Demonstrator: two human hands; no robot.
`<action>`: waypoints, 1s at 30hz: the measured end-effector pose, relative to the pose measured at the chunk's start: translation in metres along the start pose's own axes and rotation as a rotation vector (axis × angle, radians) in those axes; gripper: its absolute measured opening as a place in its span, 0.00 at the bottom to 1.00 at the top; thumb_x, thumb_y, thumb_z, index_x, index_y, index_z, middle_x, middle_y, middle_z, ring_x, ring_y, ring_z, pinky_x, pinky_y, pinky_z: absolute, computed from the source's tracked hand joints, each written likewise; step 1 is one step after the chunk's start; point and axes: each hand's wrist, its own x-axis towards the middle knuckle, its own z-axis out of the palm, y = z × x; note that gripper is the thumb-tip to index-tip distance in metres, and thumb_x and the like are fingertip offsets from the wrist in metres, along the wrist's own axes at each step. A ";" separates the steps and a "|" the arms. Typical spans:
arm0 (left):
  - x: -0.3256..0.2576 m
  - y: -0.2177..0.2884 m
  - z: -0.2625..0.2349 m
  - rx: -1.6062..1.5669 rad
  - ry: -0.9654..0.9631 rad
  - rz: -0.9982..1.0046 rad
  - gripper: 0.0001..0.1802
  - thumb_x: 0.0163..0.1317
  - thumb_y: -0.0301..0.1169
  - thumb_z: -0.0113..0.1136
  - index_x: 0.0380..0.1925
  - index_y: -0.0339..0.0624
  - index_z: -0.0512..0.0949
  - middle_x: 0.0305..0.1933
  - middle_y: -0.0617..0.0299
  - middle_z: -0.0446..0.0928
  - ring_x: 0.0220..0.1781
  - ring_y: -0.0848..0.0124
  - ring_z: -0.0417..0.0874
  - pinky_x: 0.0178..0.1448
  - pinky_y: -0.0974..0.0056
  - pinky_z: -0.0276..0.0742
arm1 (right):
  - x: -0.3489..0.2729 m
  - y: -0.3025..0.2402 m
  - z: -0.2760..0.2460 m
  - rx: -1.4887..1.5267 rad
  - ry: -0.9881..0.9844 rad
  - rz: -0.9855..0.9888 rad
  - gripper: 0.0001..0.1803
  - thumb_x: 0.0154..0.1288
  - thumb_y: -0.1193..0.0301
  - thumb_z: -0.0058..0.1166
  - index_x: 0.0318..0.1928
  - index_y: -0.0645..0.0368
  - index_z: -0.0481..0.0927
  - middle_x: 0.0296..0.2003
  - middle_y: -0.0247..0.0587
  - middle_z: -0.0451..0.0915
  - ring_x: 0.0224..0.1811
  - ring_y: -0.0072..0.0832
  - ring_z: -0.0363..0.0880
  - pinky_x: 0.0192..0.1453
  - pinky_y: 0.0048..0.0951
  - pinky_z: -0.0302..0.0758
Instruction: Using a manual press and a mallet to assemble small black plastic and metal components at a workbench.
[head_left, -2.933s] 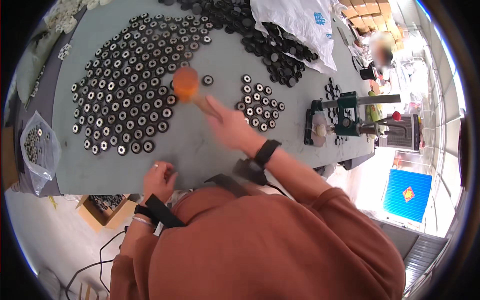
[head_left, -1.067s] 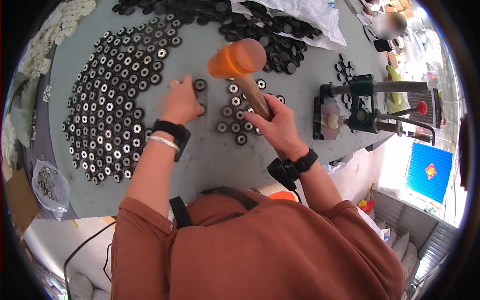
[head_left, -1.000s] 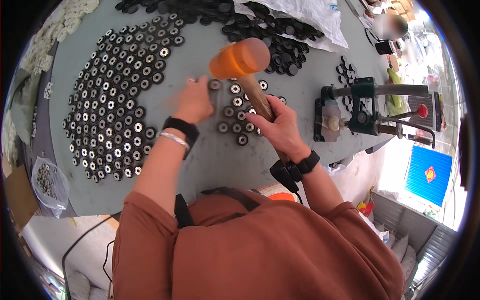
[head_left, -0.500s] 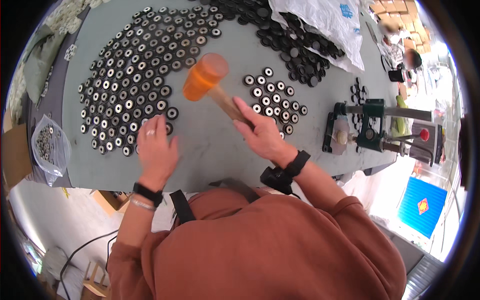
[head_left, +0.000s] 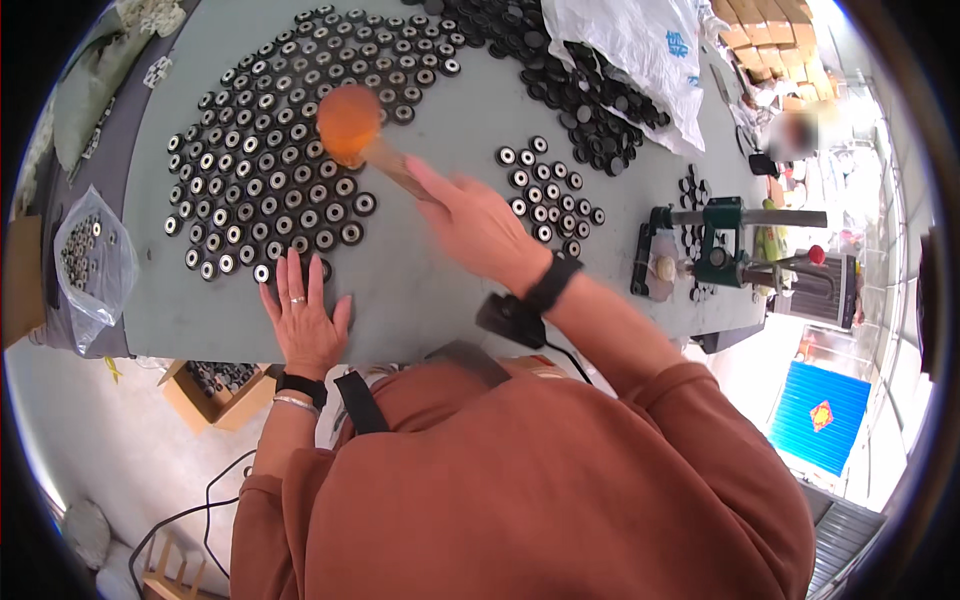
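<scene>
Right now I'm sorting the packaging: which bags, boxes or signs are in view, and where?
Clear bag: table's left edge, holds small rings.
White bag: table's far side, crumpled, blue print.
Cardboard box: floor, under table, open.
Blue sign: floor, right, rectangular, red-yellow emblem.

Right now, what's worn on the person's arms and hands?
Rust-orange sleeves, pushed up to the elbows. Left hand: a ring on one finger, a black band and a thin silver bracelet at the wrist. Right hand: a black wristband. No gloves.
</scene>
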 end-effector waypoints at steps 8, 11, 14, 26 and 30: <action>-0.003 0.001 0.000 -0.019 -0.012 -0.006 0.37 0.58 0.48 0.55 0.67 0.48 0.60 0.75 0.53 0.50 0.76 0.56 0.47 0.74 0.39 0.36 | -0.053 -0.015 0.004 -0.163 -0.198 0.251 0.29 0.67 0.66 0.48 0.68 0.38 0.61 0.30 0.51 0.73 0.27 0.48 0.76 0.33 0.44 0.75; -0.006 0.001 0.001 -0.032 0.023 -0.001 0.37 0.58 0.48 0.55 0.67 0.48 0.60 0.75 0.53 0.50 0.76 0.57 0.47 0.74 0.39 0.36 | -0.038 -0.023 -0.009 -0.079 -0.130 0.202 0.28 0.67 0.65 0.48 0.68 0.38 0.62 0.31 0.50 0.73 0.28 0.49 0.76 0.34 0.43 0.75; 0.001 0.002 -0.003 -0.022 -0.005 -0.012 0.37 0.60 0.48 0.54 0.68 0.48 0.59 0.75 0.54 0.49 0.77 0.56 0.46 0.75 0.41 0.35 | -0.023 -0.048 -0.010 0.014 0.025 0.100 0.29 0.67 0.64 0.48 0.68 0.39 0.61 0.30 0.51 0.73 0.28 0.49 0.76 0.34 0.44 0.75; -0.003 0.002 -0.003 -0.043 -0.008 -0.014 0.37 0.60 0.47 0.54 0.67 0.47 0.59 0.75 0.54 0.49 0.77 0.57 0.47 0.75 0.41 0.35 | -0.050 -0.045 0.013 -0.077 -0.073 0.044 0.29 0.67 0.64 0.48 0.68 0.38 0.61 0.31 0.51 0.72 0.27 0.51 0.75 0.32 0.46 0.75; 0.000 0.001 -0.003 -0.055 0.004 0.003 0.37 0.60 0.47 0.54 0.67 0.46 0.59 0.75 0.54 0.49 0.76 0.57 0.48 0.74 0.40 0.36 | -0.036 -0.031 0.031 -0.069 -0.146 0.149 0.31 0.66 0.65 0.52 0.68 0.37 0.61 0.29 0.49 0.72 0.24 0.48 0.74 0.30 0.45 0.74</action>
